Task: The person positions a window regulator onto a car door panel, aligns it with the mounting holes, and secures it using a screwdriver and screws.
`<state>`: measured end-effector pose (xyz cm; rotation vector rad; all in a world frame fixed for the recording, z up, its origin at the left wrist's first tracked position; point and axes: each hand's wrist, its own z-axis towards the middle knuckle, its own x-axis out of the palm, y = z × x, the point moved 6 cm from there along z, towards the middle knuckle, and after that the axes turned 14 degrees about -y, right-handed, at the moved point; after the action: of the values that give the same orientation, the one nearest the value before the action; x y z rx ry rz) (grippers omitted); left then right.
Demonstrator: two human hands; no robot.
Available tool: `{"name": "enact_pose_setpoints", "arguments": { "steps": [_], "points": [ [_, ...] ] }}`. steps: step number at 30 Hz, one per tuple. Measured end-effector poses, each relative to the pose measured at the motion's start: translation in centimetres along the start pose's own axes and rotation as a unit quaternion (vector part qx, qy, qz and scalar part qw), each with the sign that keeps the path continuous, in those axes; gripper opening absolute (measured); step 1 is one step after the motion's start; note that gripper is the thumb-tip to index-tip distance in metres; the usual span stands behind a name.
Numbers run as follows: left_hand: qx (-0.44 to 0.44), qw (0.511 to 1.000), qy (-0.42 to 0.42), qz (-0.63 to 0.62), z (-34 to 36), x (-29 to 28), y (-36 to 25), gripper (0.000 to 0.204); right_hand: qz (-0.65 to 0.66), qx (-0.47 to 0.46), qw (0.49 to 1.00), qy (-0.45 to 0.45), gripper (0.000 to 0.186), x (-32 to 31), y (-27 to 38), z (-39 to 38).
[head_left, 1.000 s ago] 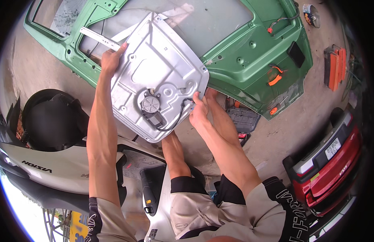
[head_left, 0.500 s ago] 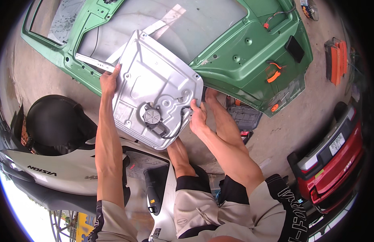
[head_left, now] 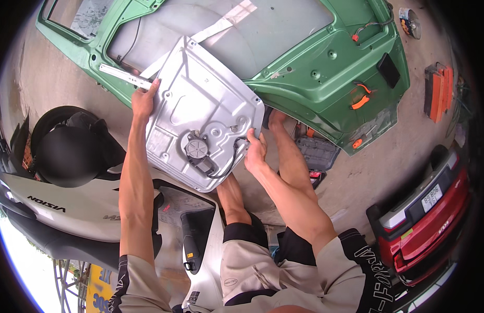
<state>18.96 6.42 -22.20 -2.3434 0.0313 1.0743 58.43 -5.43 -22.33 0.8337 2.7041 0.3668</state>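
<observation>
A silver metal panel (head_left: 179, 120), tilted, is held over the lower edge of a green car door shell (head_left: 315, 99). It carries a round motor (head_left: 196, 147) with a black cable (head_left: 234, 154). My left hand (head_left: 144, 101) grips the panel's left side, thumb on top, beside a white metal rail (head_left: 122, 74) that sticks out leftward. A second pale rail (head_left: 231, 16) reaches up behind the panel across the door opening. My right hand (head_left: 256, 151) holds the panel's right edge by the cable, thumb on top; some fingers are hidden underneath.
My bare legs show below the panel. A white scooter (head_left: 75, 208) fills the lower left. An open dark tool case (head_left: 317, 151) lies under the door's edge, orange boxes (head_left: 437, 94) and a round can (head_left: 410, 23) lie rightward. A red car (head_left: 424, 219) stands at right.
Since a second ago, both my hands and the panel have moved down, away from the top of the door opening, with the rail lowered too. Over the last half second they have barely moved.
</observation>
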Motion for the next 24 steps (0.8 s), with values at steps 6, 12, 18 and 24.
{"name": "enact_pose_setpoints", "arguments": {
  "steps": [6, 12, 18, 24],
  "points": [
    [-0.029, 0.998, -0.036, 0.034, -2.1, -0.1, -0.2, 0.073, -0.015, -0.029, 0.999, -0.012, 0.036, -0.8, 2.4, 0.0],
    [-0.081, 0.992, -0.087, -0.032, -3.6, 1.4, 1.4, 0.054, -0.114, -0.126, 0.985, 0.011, 0.048, -0.6, 7.3, 1.6],
    [-0.114, 0.986, -0.045, -0.109, -2.9, 0.8, -2.6, 0.048, -0.159, -0.188, 0.969, -0.015, 0.042, 2.4, 11.1, 0.9],
    [-0.139, 0.961, 0.075, -0.228, -1.8, 1.7, 0.2, 0.041, -0.134, -0.175, 0.975, -0.008, 0.046, 2.1, 10.5, 2.2]
  ]
}}
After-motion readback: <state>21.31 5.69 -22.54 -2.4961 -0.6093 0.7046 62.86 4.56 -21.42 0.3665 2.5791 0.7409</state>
